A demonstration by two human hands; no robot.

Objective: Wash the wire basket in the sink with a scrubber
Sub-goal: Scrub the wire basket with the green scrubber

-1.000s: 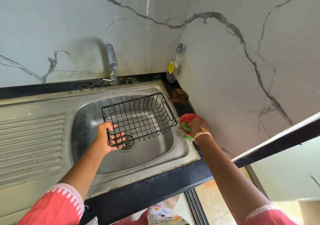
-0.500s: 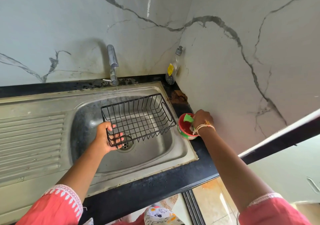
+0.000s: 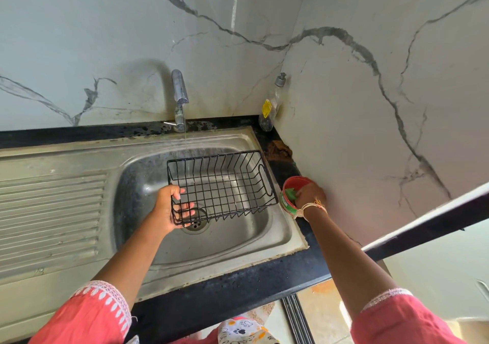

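A black wire basket (image 3: 225,184) hangs over the steel sink (image 3: 277,237) bowl, under a thin stream from the tap (image 3: 180,97). My left hand (image 3: 169,208) grips its near left end, fingers curled round the rim wires. On the black counter right of the sink stands a small red tub (image 3: 287,200). My right hand (image 3: 309,194) reaches into the tub, fingers on a green scrubber (image 3: 290,192); only a corner of the scrubber shows.
A clear soap bottle with a yellow label (image 3: 270,108) stands in the back corner. A brown rag (image 3: 279,151) lies on the counter behind the tub. The ribbed drainboard (image 3: 50,216) stretches left. Marble walls close the back and right.
My right hand has pressed the scrubber back down into the red tub after lifting a little. The basket and my left hand stay where they were.
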